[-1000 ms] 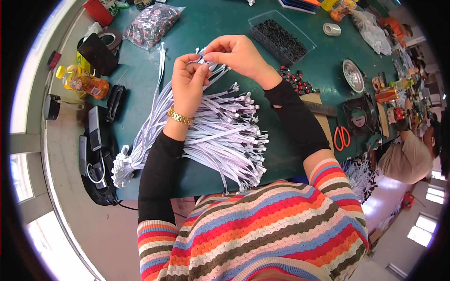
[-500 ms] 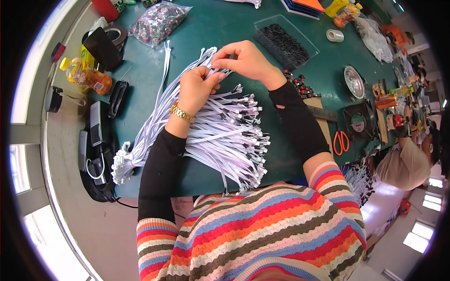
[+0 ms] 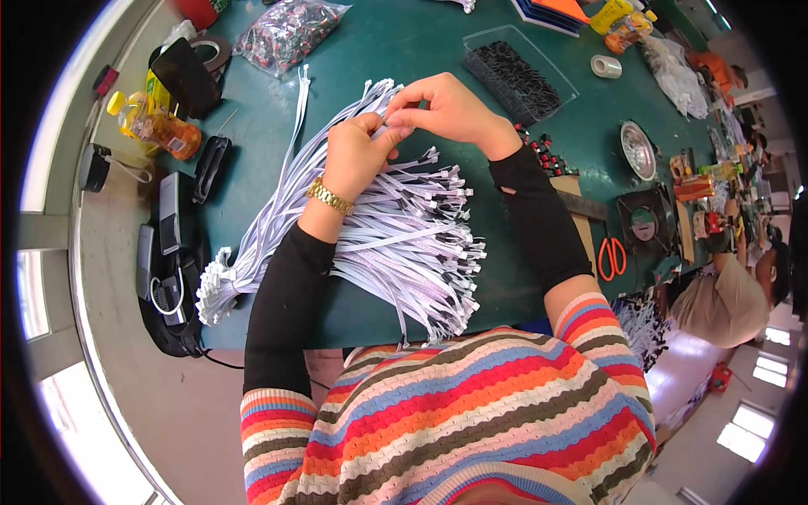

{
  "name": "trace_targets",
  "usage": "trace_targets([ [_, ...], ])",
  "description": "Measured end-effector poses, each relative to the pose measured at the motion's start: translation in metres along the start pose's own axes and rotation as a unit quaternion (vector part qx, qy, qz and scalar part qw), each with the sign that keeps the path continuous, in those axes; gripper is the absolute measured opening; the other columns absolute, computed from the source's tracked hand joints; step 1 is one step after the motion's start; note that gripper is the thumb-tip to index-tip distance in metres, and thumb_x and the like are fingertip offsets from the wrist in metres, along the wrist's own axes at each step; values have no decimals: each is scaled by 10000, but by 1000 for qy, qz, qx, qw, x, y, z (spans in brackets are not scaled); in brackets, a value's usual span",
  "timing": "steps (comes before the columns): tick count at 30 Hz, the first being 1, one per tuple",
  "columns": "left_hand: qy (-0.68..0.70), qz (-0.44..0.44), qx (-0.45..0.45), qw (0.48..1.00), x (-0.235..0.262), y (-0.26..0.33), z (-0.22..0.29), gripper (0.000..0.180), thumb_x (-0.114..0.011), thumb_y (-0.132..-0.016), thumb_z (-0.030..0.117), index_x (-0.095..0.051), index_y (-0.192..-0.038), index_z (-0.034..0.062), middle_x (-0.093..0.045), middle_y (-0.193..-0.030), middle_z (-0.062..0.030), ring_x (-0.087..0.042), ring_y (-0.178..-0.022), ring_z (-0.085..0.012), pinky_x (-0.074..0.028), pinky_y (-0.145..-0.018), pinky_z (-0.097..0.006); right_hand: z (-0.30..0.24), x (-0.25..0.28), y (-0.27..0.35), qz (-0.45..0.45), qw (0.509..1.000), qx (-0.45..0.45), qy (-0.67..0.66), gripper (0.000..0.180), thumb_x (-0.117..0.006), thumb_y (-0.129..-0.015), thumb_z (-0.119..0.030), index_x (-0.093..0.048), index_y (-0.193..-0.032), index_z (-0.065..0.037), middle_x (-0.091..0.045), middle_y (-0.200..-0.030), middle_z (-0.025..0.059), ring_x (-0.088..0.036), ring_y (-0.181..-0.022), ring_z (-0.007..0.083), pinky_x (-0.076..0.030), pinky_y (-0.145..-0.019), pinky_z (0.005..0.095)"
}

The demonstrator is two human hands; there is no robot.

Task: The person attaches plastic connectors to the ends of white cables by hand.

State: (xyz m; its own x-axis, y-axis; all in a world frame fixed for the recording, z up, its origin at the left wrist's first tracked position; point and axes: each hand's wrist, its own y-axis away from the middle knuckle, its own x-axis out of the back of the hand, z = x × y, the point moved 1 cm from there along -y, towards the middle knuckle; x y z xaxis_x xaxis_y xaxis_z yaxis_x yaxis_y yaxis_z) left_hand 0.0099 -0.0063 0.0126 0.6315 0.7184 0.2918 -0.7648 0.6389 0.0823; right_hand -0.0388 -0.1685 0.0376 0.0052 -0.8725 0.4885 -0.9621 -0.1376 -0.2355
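Note:
A large bundle of flat white cables (image 3: 404, 227) with small plugs fans out across the green table. The plugs at its left end are gathered in a cluster (image 3: 217, 290). Above the upper part of the bundle, my left hand (image 3: 353, 156) is closed, pinching a white cable near its end between thumb and fingers. My right hand (image 3: 446, 109) meets it there, thumb and forefinger pinched at the cable's tip. Whatever tiny piece lies between the fingertips is mostly hidden. A few loose white cables (image 3: 300, 105) stick out above the bundle.
Beyond my right hand stands a clear tray (image 3: 515, 34) of small black parts. Small red-and-black pieces (image 3: 547, 156), orange-handled scissors (image 3: 612, 258), a metal bowl (image 3: 637, 151) and a fan (image 3: 646, 220) lie rightward. Leftward are a bottle (image 3: 160, 133) and a bag of parts (image 3: 290, 38).
Both hands stay together over the bundle. The right fingertips have come closer to the left thumb, and the left hand has turned slightly. The whole view has shifted a little.

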Motion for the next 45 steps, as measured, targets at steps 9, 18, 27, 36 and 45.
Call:
trace_targets([
  [9, 129, 22, -69, 989, -3, 0, -3, 232, -677, -834, 224, -613, -814, 2, -614, -614, -23, -551, -518, -49, -414, -459, -198, 1, 1, -2, 58, 979, 141, 139, 68, -641, -802, -61, -651, -854, -19, -610, -793, 70, -589, -700, 187, -465, -614, 269],
  [18, 53, -64, -123, 989, 3, 2, 4, 171, -602, -890, 172, -621, -811, 22, -603, -643, 1, -502, -510, -37, -387, -468, -172, -6, 14, 3, 3, 972, 195, 135, 61, -633, -787, -61, -604, -783, -7, -567, -735, 87, -562, -663, 237, -450, -587, 298],
  [27, -132, -125, -399, 899, -7, 4, -3, 193, -620, -845, 176, -640, -767, 0, -600, -730, -103, -572, -667, -258, -443, -611, -324, 30, 24, 7, -6, 989, 51, 142, 68, -630, -782, -54, -631, -841, -19, -581, -781, 72, -577, -708, 179, -449, -619, 284],
  [36, -75, -59, -301, 949, -4, 0, -10, 173, -600, -855, 127, -623, -770, -22, -616, -810, -115, -579, -690, -257, -447, -623, -317, 39, 14, 4, -72, 963, -24, 257, 92, -645, -751, -157, -657, -813, -90, -620, -790, 70, -607, -763, 250, -469, -669, 354],
  [45, -194, 39, -198, 960, -8, -3, -15, 116, -651, -786, 88, -614, -769, -21, -633, -807, -150, -608, -704, -264, -470, -631, -330, 48, 16, 5, -53, 973, -39, 219, 139, -663, -753, -175, -661, -832, -60, -655, -839, 92, -621, -791, 239, -473, -681, 343],
])
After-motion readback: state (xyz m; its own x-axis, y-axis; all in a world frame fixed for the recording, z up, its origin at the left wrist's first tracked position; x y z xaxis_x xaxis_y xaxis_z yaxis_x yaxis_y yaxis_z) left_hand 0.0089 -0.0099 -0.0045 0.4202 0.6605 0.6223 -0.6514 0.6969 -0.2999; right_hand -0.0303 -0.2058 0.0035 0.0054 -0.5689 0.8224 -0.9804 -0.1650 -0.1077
